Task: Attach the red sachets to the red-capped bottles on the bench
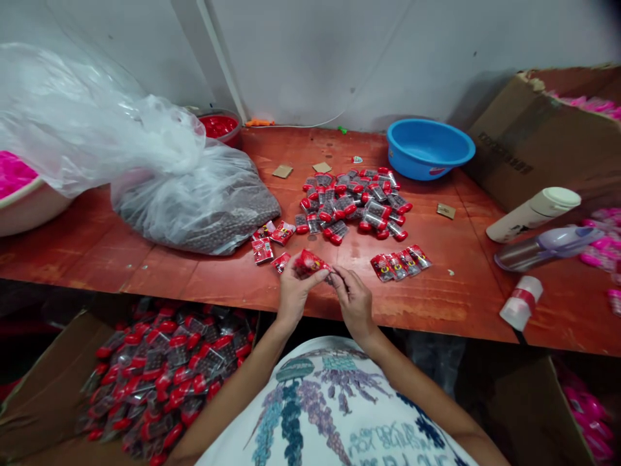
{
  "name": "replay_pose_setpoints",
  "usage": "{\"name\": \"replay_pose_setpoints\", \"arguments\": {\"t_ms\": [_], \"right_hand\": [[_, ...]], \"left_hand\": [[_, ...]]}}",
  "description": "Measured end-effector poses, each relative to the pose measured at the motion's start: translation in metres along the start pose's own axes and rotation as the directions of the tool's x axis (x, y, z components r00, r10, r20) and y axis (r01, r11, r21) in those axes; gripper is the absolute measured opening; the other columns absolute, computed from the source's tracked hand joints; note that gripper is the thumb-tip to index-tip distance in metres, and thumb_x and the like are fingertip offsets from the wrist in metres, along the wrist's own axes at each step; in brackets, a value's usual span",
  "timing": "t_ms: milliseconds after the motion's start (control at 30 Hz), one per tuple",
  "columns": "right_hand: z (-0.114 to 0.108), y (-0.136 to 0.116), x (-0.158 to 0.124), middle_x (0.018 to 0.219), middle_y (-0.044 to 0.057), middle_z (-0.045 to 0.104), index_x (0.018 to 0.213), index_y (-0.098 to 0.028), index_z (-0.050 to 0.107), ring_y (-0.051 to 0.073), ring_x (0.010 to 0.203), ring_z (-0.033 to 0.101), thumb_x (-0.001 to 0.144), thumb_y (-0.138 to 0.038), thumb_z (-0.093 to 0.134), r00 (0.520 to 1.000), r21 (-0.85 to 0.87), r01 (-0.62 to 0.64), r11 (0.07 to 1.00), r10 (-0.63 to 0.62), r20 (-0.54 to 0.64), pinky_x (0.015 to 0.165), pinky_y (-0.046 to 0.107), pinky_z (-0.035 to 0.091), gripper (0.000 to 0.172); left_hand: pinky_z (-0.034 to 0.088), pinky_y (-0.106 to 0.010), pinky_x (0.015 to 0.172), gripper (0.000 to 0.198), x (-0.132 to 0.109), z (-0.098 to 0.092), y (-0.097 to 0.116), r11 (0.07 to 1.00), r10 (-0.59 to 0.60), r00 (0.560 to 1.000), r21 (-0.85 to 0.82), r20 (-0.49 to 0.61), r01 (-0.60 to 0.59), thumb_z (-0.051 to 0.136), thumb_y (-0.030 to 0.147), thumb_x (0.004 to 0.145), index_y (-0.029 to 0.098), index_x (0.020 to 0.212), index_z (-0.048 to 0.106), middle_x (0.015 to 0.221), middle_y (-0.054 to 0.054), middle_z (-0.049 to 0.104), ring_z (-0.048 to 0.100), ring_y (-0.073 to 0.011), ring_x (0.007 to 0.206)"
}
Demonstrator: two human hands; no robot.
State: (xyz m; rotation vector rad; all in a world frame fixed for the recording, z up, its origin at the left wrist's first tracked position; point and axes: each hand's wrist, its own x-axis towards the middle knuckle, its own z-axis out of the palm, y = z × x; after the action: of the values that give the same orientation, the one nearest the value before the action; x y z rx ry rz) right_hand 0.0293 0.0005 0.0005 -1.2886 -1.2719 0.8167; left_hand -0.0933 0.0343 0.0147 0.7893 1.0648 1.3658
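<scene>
Near the table's front edge, my left hand is closed around a red printed packet. My right hand pinches the same packet at its right end; its fingertips partly cover what they grip. Several similar red packets lie just beyond and left of my left hand. To the right of my hands, a few more packets overlap in a slanted row. Farther back sits a pile of small clear containers with red ends and dark contents.
A tied plastic bag of dark grains stands left. Behind are a blue basin and a red bowl. At right are a cardboard box, a white flask and a bottle. Below left, a box holds red-ended containers.
</scene>
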Motion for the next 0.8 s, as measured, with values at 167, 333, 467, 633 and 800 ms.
{"name": "replay_pose_setpoints", "arguments": {"t_ms": [167,333,467,633,800], "right_hand": [[0.004,-0.002,0.001,0.096,0.005,0.071,0.107,-0.020,0.067,0.018,0.080,0.066,0.087,-0.040,0.053,0.978,0.226,-0.209,0.951,0.208,0.028,0.069,0.030,0.055,0.031],[0.003,-0.004,0.002,0.097,0.005,0.071,0.107,-0.019,0.068,0.018,0.081,0.065,0.085,-0.040,0.056,0.969,0.259,-0.240,0.935,0.248,0.004,0.068,0.029,0.054,0.033],[0.004,-0.004,0.002,0.099,0.006,0.070,0.110,-0.018,0.067,0.018,0.082,0.065,0.086,-0.040,0.055,0.965,0.278,-0.248,0.928,0.262,-0.014,0.067,0.029,0.054,0.034],[0.001,-0.003,0.007,0.100,0.005,0.069,0.107,-0.021,0.068,0.018,0.091,0.064,0.087,-0.036,0.056,0.987,0.247,-0.158,0.956,0.159,0.014,0.081,0.032,0.052,0.028],[-0.003,-0.001,0.009,0.100,0.005,0.069,0.105,-0.021,0.068,0.018,0.091,0.064,0.087,-0.036,0.055,0.991,0.195,-0.129,0.972,0.132,-0.001,0.082,0.031,0.052,0.027]], "left_hand": [[0.051,-0.024,0.075,0.048,0.000,0.000,0.001,0.997,-0.057,0.995,-0.044,0.080,0.061,0.081,0.015,0.058,0.018,0.101,0.059,0.086,0.000,0.069,0.065,-0.0122,0.077],[0.051,-0.026,0.078,0.037,0.000,0.004,0.006,0.982,-0.076,0.996,-0.170,0.039,0.081,0.078,0.019,0.064,0.018,0.097,0.062,0.089,-0.002,0.071,0.066,-0.0120,0.077],[0.052,-0.024,0.073,0.035,-0.004,0.010,0.004,0.963,-0.075,0.994,-0.264,-0.083,0.051,0.080,0.016,0.061,0.018,0.090,0.062,0.080,0.001,0.071,0.067,-0.0108,0.072],[0.052,-0.023,0.072,0.032,-0.007,0.011,-0.001,0.950,-0.102,0.986,-0.307,-0.133,0.057,0.079,0.018,0.062,0.018,0.088,0.060,0.074,0.003,0.070,0.067,-0.0103,0.069],[0.052,-0.024,0.073,0.030,-0.009,0.011,-0.001,0.963,-0.100,0.990,-0.260,-0.101,0.071,0.079,0.019,0.064,0.017,0.088,0.063,0.079,0.000,0.072,0.068,-0.0117,0.073]]}}
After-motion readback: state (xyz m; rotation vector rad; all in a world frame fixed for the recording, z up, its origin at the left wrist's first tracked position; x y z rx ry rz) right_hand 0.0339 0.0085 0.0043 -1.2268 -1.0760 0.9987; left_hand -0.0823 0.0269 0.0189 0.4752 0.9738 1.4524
